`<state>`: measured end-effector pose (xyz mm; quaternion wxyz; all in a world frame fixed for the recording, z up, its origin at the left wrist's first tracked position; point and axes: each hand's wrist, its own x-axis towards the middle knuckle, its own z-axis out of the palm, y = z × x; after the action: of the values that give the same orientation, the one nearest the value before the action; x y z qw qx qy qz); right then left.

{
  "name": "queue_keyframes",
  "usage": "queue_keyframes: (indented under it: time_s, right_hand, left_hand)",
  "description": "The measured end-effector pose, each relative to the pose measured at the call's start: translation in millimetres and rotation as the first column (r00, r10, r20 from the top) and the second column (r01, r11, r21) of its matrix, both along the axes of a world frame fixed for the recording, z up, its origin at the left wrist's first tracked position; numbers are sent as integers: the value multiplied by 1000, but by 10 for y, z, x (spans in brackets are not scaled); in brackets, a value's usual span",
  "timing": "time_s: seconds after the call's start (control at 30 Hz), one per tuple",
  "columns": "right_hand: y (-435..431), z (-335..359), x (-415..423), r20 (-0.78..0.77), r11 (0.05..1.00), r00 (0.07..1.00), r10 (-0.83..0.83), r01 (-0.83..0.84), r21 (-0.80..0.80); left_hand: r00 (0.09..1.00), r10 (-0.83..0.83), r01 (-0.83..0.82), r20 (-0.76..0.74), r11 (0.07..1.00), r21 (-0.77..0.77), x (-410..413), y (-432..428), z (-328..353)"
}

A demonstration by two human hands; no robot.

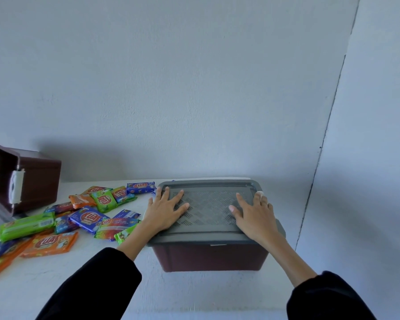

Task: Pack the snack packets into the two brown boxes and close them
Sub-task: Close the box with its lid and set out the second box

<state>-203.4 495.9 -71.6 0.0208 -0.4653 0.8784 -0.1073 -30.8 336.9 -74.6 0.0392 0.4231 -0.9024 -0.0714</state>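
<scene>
Both hands are down flat on the grey lid (208, 204), which sits on top of the brown box (211, 257) on the white table (194, 294). The left hand (165, 210) covers the lid's left part, fingers (178, 197) straight and spread, palm near the lid's left rim. The right hand (255, 214) mirrors it on the lid's right part, fingers (241, 199) stretched out and fanned, holding nothing, just lying against the ribbed surface. The bare middle strip of the lid shows between the two sets of fingertips. Left of that lid, the snack packets (86, 218) lie scattered loose on the table, the nearest just beside the left hand. Further left of the lid, the second brown box (39, 179) lies tipped on its side, its opening facing left.
</scene>
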Motion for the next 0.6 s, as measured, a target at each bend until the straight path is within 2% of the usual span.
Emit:
queue_keyframes:
  time_s: [0.1,0.17,0.23,0.37,0.43,0.5,0.6]
  right_hand:
    - [31,-2,5,20,1000,1000,4,-3,-17]
    - [38,1,9,32,999,999,3,-2,-40]
    - [37,-2,7,34,998,999,1,1,-59]
    - [26,-5,9,26,998,1000,-10,11,-65]
    - [23,-3,13,20,998,1000,-12,13,-64]
    - [29,-5,10,17,998,1000,-14,15,-61]
    - [33,-12,12,16,998,1000,-9,10,-55]
  left_hand:
    - [988,28,-12,-149,994,105,58,-23,45]
    - [982,119,-97,-144,984,149,122,-59,43]
    - [975,173,-134,-136,957,258,176,-86,33]
    - [933,230,-123,-277,927,354,192,-51,89]
    - [916,265,-152,-302,924,351,149,-36,119]
    - [922,285,-195,-261,926,322,89,-9,121]
    - [947,243,-211,-209,964,164,7,151,114]
